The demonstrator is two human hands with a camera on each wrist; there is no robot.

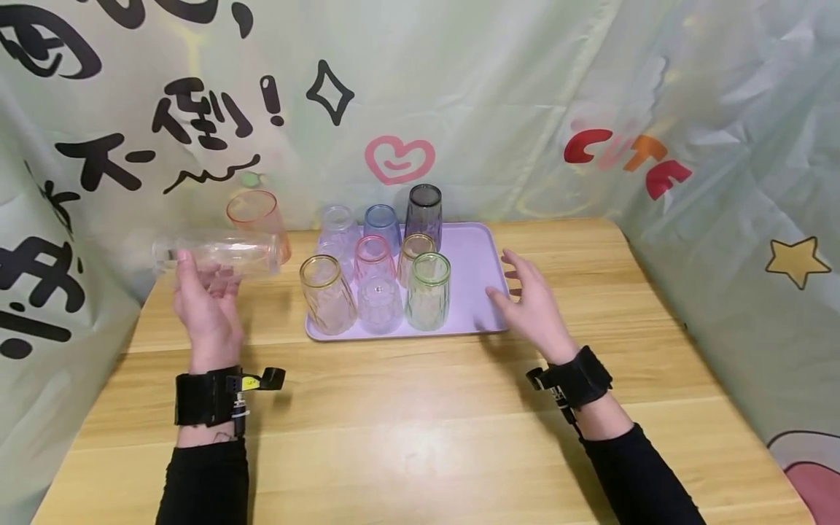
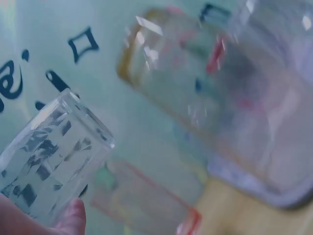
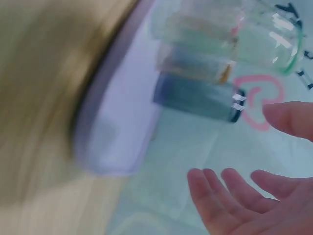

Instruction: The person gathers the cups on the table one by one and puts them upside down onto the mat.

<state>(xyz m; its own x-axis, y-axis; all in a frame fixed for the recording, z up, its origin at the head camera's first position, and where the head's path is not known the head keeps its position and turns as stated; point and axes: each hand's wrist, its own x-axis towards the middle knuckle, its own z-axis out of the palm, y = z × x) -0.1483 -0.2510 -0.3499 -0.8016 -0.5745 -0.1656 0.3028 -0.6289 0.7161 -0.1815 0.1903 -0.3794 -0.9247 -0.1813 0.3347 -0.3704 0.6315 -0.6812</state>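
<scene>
My left hand (image 1: 208, 313) grips a clear drinking glass (image 1: 223, 254) lying on its side in the air, above the table's left part. Its thumb crosses the near side, and the glass fills the lower left of the left wrist view (image 2: 54, 152). Behind it an orange-tinted glass (image 1: 278, 230) stands on the table. To the right, my right hand (image 1: 534, 310) hovers by the right edge of a lilac tray (image 1: 475, 284), fingers spread and holding nothing. Nearest to it on the tray is a green-tinted glass (image 1: 428, 299).
Several more glasses crowd the tray's left and middle: a yellow-rimmed one (image 1: 328, 299), a pink one (image 1: 374, 259), a blue one (image 1: 383, 222), a dark grey one (image 1: 424, 211) and clear ones. A printed cloth (image 1: 492, 95) hangs behind the wooden table (image 1: 407, 437).
</scene>
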